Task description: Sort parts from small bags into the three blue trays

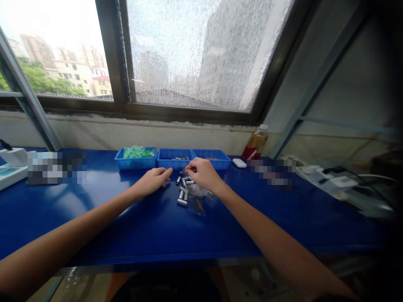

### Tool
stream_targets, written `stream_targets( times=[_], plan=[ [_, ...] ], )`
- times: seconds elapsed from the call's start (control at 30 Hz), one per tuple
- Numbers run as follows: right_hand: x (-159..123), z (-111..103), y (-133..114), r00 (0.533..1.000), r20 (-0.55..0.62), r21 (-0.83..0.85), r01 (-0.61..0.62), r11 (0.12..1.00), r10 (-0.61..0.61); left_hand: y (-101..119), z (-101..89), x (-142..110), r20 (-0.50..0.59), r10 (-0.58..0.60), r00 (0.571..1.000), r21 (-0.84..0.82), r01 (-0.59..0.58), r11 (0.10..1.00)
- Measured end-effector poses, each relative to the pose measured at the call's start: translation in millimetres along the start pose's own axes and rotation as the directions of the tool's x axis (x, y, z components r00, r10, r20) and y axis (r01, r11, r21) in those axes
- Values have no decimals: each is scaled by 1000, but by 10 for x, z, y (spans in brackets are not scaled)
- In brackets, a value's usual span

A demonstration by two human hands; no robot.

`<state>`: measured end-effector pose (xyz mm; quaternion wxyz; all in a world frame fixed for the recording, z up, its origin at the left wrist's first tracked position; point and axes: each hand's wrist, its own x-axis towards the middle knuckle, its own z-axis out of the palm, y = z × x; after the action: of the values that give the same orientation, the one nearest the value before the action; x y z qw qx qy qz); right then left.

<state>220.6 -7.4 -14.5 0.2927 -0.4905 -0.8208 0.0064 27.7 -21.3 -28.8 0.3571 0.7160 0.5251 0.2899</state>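
My left hand (153, 181) hovers over the blue table left of a small pile, fingers loosely bent and a little apart, and I see nothing in them. Above the pile's far side, my right hand (204, 173) has its thumb and forefinger pinched together; what they hold is too small to make out. Several short silver-and-black pieces (182, 201) lie loose between and below the hands. Beside them, under the right hand, are crumpled clear plastic bags (198, 191). A nearer clear bag (192, 208) holds thin copper-coloured pins (199, 204).
Three blue bins stand in a row behind the hands: a left bin (137, 166) with green packets, a middle bin (174, 164) with small metal parts, and a right bin (224, 161). A white case (239, 163) and bottle (256, 142) stand right. Power strips lie at both sides.
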Motion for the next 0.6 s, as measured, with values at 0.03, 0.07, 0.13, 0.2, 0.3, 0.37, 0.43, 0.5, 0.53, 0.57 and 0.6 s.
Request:
stream_targets(
  times=[0.03, 0.07, 0.13, 0.2, 0.3, 0.37, 0.43, 0.5, 0.53, 0.57, 0.6],
  plan=[
    [-6, 2, -27, 998, -58, 48, 28, 998, -25, 1, -4, 25, 23, -106, 994, -113, 108, 988],
    [-13, 4, -54, 993, -112, 102, 59, 993, -47, -3, -13, 50, 44, -188, 981, -209, 193, 959],
    [-25, 16, -100, 977, -197, 221, 122, 968, -78, -19, -40, 92, 67, -263, 963, -339, 270, 901],
    [-32, 40, -123, 966, -249, 360, 161, 919, -72, -39, -61, 119, 84, -218, 972, -385, 234, 893],
    [-27, 97, -107, 961, -275, 562, 140, 816, 25, -62, -45, 142, 128, -63, 990, -452, 114, 885],
    [-16, 130, -75, 948, -298, 628, 110, 771, 108, -70, 6, 165, 132, 0, 991, -508, 68, 859],
    [-3, 146, -43, 927, -329, 652, 86, 754, 179, -79, 77, 200, 120, 30, 992, -556, 42, 830],
    [8, 147, -20, 914, -334, 673, 60, 737, 230, -94, 149, 239, 90, 68, 994, -577, -4, 817],
    [12, 146, -12, 914, -324, 681, 47, 731, 243, -106, 180, 256, 65, 92, 994, -575, -38, 817],
    [15, 145, -7, 918, -310, 682, 35, 731, 246, -121, 205, 269, 38, 118, 992, -564, -76, 822],
    [15, 148, -4, 927, -289, 677, 22, 736, 238, -137, 223, 278, 12, 141, 990, -548, -111, 829]
  ],
)
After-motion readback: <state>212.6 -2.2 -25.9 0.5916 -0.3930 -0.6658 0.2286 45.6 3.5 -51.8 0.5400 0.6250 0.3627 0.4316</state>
